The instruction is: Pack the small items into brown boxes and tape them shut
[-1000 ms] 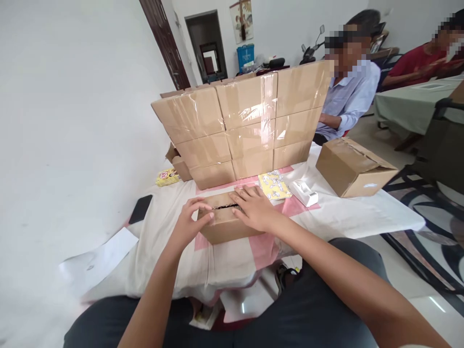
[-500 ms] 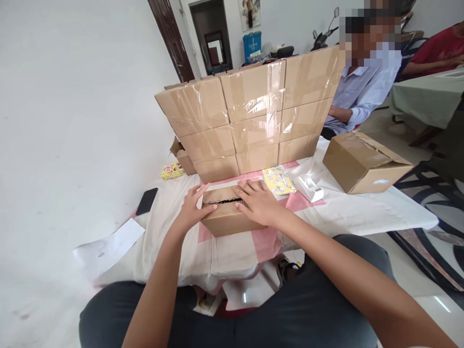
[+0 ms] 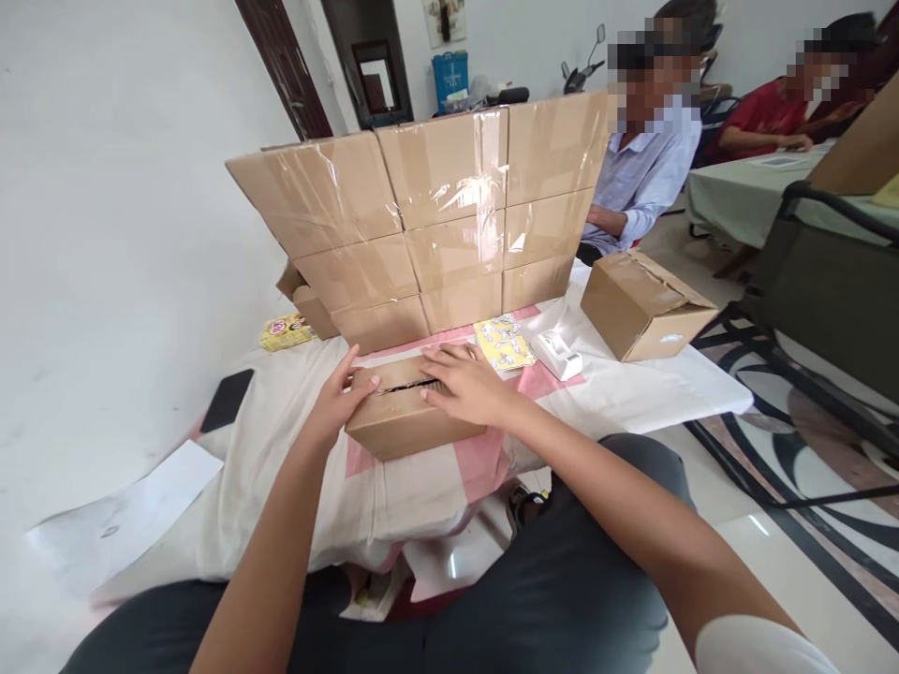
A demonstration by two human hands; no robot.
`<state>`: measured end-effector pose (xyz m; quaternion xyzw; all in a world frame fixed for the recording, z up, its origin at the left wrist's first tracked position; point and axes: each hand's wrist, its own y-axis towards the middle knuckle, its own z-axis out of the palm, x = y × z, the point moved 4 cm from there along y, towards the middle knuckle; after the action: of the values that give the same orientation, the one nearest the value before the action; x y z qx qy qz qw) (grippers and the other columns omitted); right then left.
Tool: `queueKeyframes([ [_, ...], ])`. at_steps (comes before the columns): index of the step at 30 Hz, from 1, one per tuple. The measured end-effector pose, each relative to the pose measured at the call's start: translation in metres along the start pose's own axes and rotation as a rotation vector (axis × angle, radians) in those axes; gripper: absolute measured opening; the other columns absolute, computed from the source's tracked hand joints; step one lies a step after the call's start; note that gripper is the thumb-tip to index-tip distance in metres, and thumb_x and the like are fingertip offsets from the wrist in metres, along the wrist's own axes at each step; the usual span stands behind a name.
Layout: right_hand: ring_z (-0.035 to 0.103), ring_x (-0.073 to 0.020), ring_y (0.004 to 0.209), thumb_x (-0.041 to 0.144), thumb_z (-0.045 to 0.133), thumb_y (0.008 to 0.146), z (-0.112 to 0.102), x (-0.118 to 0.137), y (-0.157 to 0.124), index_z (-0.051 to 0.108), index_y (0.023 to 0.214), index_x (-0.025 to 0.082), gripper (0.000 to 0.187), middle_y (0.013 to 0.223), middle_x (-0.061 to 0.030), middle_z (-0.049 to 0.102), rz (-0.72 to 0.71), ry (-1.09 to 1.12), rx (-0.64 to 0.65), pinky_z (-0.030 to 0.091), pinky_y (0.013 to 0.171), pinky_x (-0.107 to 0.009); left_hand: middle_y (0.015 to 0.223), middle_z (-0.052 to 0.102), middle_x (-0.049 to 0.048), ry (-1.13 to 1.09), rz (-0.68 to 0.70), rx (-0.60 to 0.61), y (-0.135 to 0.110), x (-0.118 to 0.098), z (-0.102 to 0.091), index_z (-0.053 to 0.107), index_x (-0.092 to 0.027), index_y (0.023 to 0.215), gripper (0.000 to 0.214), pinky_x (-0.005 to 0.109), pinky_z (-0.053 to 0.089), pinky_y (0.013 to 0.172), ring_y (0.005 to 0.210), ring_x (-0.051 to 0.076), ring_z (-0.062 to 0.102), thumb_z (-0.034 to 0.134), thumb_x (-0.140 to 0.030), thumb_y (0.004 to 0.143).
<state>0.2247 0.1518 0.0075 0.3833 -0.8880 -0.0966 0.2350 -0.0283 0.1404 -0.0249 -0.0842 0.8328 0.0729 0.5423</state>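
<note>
A small brown cardboard box (image 3: 414, 433) lies on the cloth-covered table right before me. Across its top runs a dark, ragged slit where the flaps meet. At the box's left end rests my left hand (image 3: 332, 404), thumb on the top and the fingers spread along the far left edge. My right hand (image 3: 464, 386) lies flat over the right part of the top, fingers stretched out and covering the end of the slit. Neither hand is closed round anything. Behind the box stands a wall of taped cardboard boxes (image 3: 456, 253).
A white tape dispenser (image 3: 558, 356) and a yellow patterned card (image 3: 504, 343) lie right of the box. Farther right sits another carton (image 3: 646, 304). On the left are a yellow packet (image 3: 287, 331), a black phone (image 3: 227, 401) and white paper (image 3: 133, 501). Two people sit beyond.
The view has swung right, so everything sits farther left in the picture. Both hands stay on the box, and the left thumb still presses its top. The two flap edges look closer together.
</note>
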Motion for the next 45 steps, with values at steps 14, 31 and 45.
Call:
queueKeyframes([
  [14, 0.067, -0.0242, 0.107, 0.009, 0.053, 0.089, -0.005, -0.185, -0.009, 0.083, 0.104, 0.018, 0.034, 0.12, -0.0094, 0.077, 0.718, -0.008, -0.077, 0.051, 0.093, -0.033, 0.11, 0.068, 0.0035, -0.188, -0.043, -0.374, -0.071, 0.132, -0.071, 0.06, -0.025, 0.133, 0.064, 0.024, 0.048, 0.066, 0.082, 0.014, 0.063, 0.079, -0.042, 0.075],
  [31, 0.044, -0.036, 0.138, 0.011, 0.047, 0.089, -0.006, -0.223, 0.009, 0.069, 0.142, 0.026, 0.059, 0.141, -0.0121, 0.068, 0.734, -0.366, 0.221, 0.031, 0.111, -0.054, 0.106, 0.069, 0.0036, -0.244, 0.031, -0.323, -0.068, 0.127, -0.061, 0.063, -0.024, 0.133, 0.063, 0.026, 0.047, 0.066, 0.079, 0.014, 0.063, 0.081, -0.047, 0.076],
  [45, 0.066, -0.0261, 0.107, 0.011, 0.052, 0.084, -0.013, -0.226, 0.004, 0.077, 0.108, 0.016, 0.035, 0.11, -0.0127, 0.077, 0.729, -0.056, -0.205, 0.047, 0.095, -0.036, 0.104, 0.068, 0.0045, -0.17, 0.029, -0.258, -0.063, 0.129, -0.049, 0.061, -0.019, 0.131, 0.07, 0.03, 0.051, 0.072, 0.079, 0.016, 0.063, 0.076, -0.058, 0.074],
])
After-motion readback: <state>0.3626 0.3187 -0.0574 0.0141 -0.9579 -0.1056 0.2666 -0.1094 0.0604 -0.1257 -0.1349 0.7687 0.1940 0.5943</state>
